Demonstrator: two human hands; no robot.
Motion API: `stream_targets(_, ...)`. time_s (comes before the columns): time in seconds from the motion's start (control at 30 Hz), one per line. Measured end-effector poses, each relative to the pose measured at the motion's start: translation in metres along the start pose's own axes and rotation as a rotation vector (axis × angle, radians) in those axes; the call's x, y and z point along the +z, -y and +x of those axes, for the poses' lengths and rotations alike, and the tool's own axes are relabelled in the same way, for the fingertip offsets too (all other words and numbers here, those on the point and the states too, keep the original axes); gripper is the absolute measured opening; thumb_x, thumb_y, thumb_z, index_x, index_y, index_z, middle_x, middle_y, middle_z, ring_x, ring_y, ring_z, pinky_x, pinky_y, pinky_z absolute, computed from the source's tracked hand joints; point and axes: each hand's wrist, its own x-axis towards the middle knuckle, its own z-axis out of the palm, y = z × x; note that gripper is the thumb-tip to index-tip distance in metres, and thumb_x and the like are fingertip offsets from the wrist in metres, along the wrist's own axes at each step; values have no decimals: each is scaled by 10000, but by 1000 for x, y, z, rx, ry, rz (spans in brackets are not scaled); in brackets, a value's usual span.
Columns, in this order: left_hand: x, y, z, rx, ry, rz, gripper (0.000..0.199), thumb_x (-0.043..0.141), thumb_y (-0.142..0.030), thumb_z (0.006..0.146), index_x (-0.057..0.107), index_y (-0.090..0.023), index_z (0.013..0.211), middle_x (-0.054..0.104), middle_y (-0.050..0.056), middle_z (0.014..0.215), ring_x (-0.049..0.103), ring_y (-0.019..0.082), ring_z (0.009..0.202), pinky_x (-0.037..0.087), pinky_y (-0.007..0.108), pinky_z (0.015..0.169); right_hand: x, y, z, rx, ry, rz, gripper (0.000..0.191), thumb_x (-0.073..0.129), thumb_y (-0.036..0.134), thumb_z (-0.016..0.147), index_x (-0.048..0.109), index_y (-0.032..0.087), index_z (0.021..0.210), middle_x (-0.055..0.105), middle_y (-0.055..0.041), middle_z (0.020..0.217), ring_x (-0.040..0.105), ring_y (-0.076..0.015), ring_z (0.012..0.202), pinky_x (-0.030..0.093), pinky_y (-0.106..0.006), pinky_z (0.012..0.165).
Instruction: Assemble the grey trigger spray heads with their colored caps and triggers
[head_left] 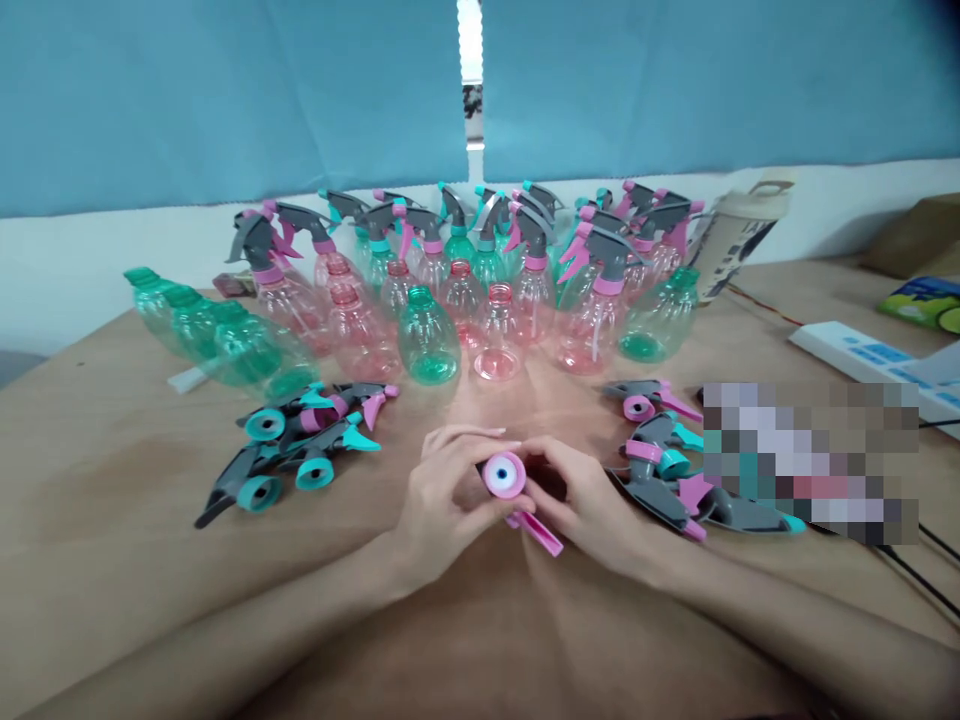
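Note:
Near the middle of the table, a grey and pink spray head is held with its pink collar and white inside facing the camera. My left hand has its fingers wrapped round its left side, the thumb beneath the collar. My right hand pinches it from the right with thumb and fingertips. The pink trigger sticks out below, between the hands. Behind the hands stand open pink bottles, one of them straight ahead, beside an open green bottle.
Loose spray heads lie in a left pile and a right pile. Bottles with spray heads stand at the back, one pink. Several green bottles stand at left. A power strip, cables and a blurred patch are at right.

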Motion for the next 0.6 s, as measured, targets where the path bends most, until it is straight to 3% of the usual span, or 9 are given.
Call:
stream_targets(0.2, 2, 1, 3, -66, 50, -7, 339, 728, -299, 727, 608, -205, 1029, 633, 69, 1080, 535, 237, 1081, 443, 401, 905, 1, -2, -3, 45, -113, 186, 78, 505, 246, 887, 526, 216, 955, 595, -26, 950, 610, -142, 848, 527, -277, 713)
stream_targets(0.3, 5, 1, 3, -93, 116, -34, 304, 718, -300, 738, 603, -186, 995, 646, 58, 1022, 579, 204, 974, 470, 361, 850, 1, -1, -6, 61, -172, 210, 66, 517, 247, 885, 507, 239, 949, 567, 0, 892, 597, -121, 806, 523, -238, 654)
stream_targets(0.43, 7, 2, 1, -65, 171, -40, 273, 689, -285, 770, 585, -185, 1001, 666, 27, 898, 592, 172, 829, 470, 333, 786, -1, 1, -11, 82, -90, 257, 109, 558, 237, 862, 477, 245, 933, 532, 14, 882, 576, -101, 765, 512, -227, 635)
stream_targets(0.6, 5, 0, -1, -45, 66, -40, 360, 686, -287, 769, 555, -208, 1095, 667, 39, 907, 591, 182, 835, 472, 332, 765, 2, 6, -10, 183, 7, 387, 248, 640, 257, 803, 446, 234, 956, 543, 4, 908, 592, -123, 801, 527, -276, 681)
